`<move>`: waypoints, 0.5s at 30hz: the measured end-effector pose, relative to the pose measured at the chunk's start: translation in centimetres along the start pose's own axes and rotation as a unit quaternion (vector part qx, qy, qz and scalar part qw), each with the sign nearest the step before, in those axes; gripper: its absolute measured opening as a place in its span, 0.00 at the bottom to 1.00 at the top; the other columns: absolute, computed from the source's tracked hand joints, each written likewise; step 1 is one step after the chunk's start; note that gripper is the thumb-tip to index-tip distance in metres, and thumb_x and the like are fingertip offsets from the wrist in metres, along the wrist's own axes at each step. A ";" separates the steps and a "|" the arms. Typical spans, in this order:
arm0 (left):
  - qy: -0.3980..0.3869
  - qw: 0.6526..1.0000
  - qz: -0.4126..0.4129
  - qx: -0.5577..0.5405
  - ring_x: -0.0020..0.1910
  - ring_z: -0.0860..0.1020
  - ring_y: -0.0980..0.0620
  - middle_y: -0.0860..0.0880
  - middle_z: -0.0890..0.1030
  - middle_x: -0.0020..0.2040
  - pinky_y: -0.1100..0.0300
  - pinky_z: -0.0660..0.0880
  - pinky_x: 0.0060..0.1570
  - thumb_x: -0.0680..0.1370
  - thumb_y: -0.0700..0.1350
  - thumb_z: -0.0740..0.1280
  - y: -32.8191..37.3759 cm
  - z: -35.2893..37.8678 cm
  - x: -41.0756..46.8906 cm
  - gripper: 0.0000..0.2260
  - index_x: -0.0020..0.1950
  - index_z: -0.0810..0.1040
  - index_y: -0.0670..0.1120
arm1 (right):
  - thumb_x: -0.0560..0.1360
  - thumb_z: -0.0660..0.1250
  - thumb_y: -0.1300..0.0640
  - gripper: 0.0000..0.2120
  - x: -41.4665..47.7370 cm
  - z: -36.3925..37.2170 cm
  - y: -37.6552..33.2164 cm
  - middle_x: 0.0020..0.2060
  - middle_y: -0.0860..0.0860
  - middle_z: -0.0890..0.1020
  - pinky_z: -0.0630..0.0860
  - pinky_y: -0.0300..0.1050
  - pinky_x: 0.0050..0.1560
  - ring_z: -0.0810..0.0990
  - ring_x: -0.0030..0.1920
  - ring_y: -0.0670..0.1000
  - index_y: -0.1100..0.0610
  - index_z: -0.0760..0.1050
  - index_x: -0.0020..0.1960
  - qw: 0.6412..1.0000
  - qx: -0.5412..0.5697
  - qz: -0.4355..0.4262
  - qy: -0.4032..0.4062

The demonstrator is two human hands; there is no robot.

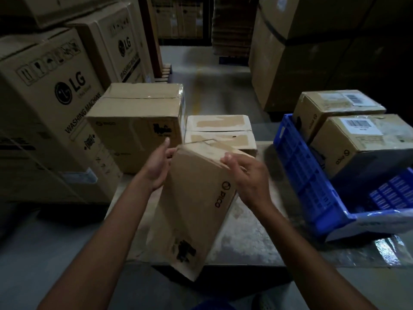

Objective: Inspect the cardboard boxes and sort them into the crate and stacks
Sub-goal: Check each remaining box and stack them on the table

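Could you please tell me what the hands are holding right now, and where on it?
A tilted cardboard box, gripped at its upper end: left hand on the left edge, right hand on the right.

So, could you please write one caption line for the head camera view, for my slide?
Both hands, left and right, tilt a PICO cardboard box over the table, beside a blue crate.

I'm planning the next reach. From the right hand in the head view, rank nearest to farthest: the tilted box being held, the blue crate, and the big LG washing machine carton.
1. Tilted box, under the right hand.
2. Blue crate, to its right.
3. LG washing machine carton, far left.
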State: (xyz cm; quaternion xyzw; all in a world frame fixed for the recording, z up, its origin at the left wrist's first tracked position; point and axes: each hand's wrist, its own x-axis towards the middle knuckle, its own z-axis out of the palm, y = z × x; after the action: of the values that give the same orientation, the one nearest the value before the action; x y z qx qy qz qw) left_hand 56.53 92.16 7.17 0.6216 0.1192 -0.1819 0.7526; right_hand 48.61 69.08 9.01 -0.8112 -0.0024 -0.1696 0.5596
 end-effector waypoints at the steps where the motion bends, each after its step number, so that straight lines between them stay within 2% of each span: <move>1: -0.023 1.000 -0.020 -0.002 0.59 0.80 0.41 0.37 0.80 0.62 0.47 0.72 0.66 0.81 0.63 0.57 0.2 0.2 -0.5 0.28 0.67 0.78 0.42 | 0.82 0.65 0.48 0.16 -0.3 0.6 0.1 0.50 0.45 0.87 0.78 0.44 0.54 0.81 0.55 0.40 0.58 0.86 0.53 0.997 0.041 0.057 0.031; 3: -0.036 0.998 -0.057 -0.018 0.54 0.83 0.43 0.39 0.83 0.59 0.52 0.76 0.60 0.81 0.58 0.62 0.5 1.0 -1.3 0.23 0.64 0.79 0.41 | 0.81 0.65 0.48 0.15 -0.5 1.5 0.7 0.58 0.46 0.84 0.78 0.49 0.61 0.80 0.61 0.44 0.58 0.83 0.57 0.979 0.103 0.168 0.048; 4: -0.037 0.997 -0.063 -0.021 0.51 0.84 0.45 0.40 0.83 0.58 0.53 0.77 0.57 0.81 0.55 0.63 0.5 1.3 -1.7 0.21 0.64 0.79 0.41 | 0.81 0.66 0.50 0.14 -0.5 1.8 0.8 0.62 0.50 0.82 0.78 0.51 0.62 0.80 0.61 0.48 0.57 0.81 0.61 0.964 0.146 0.221 0.033; 6: -0.033 0.997 -0.056 -0.034 0.47 0.85 0.47 0.41 0.85 0.53 0.55 0.79 0.53 0.82 0.52 0.63 0.2 1.8 -2.3 0.19 0.64 0.78 0.40 | 0.81 0.67 0.55 0.19 -0.4 1.6 0.7 0.65 0.53 0.79 0.80 0.44 0.55 0.80 0.57 0.47 0.58 0.74 0.70 0.938 0.221 0.266 -0.002; 8: -0.034 0.997 -0.041 -0.055 0.43 0.86 0.48 0.43 0.86 0.47 0.57 0.80 0.47 0.83 0.50 0.61 -0.6 2.3 -3.0 0.16 0.62 0.79 0.41 | 0.81 0.66 0.57 0.22 -0.5 0.9 0.7 0.68 0.51 0.75 0.77 0.34 0.44 0.78 0.54 0.42 0.57 0.70 0.74 0.942 0.224 0.250 -0.021; 10: -0.039 0.997 -0.018 -0.069 0.42 0.86 0.48 0.44 0.87 0.45 0.59 0.82 0.40 0.84 0.49 0.59 -1.6 2.8 -3.4 0.14 0.59 0.79 0.42 | 0.81 0.65 0.58 0.22 -0.5 0.0 1.4 0.69 0.49 0.72 0.76 0.34 0.44 0.77 0.56 0.41 0.54 0.70 0.75 0.957 0.194 0.213 -0.041; 13: -0.040 0.994 0.008 -0.104 0.50 0.85 0.45 0.41 0.84 0.57 0.53 0.83 0.45 0.84 0.48 0.57 -2.9 4.0 -3.8 0.15 0.66 0.76 0.44 | 0.79 0.67 0.55 0.24 -0.6 -1.1 2.2 0.68 0.45 0.70 0.79 0.37 0.49 0.76 0.60 0.42 0.51 0.70 0.74 0.970 0.162 0.168 -0.070; 15: -0.038 0.994 0.022 -0.097 0.56 0.83 0.44 0.41 0.81 0.63 0.52 0.82 0.50 0.84 0.46 0.55 -4.3 4.6 -3.5 0.16 0.71 0.73 0.46 | 0.73 0.68 0.50 0.28 -0.9 -1.7 2.7 0.75 0.45 0.67 0.80 0.46 0.57 0.74 0.67 0.47 0.48 0.71 0.73 0.979 0.103 0.156 -0.084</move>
State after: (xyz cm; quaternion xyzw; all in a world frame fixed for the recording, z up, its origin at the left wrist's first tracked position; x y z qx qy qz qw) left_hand 51.32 87.45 5.69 0.5407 0.0939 -0.1760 0.8172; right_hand 47.82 66.70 6.82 -0.7512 0.0602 -0.0102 0.6572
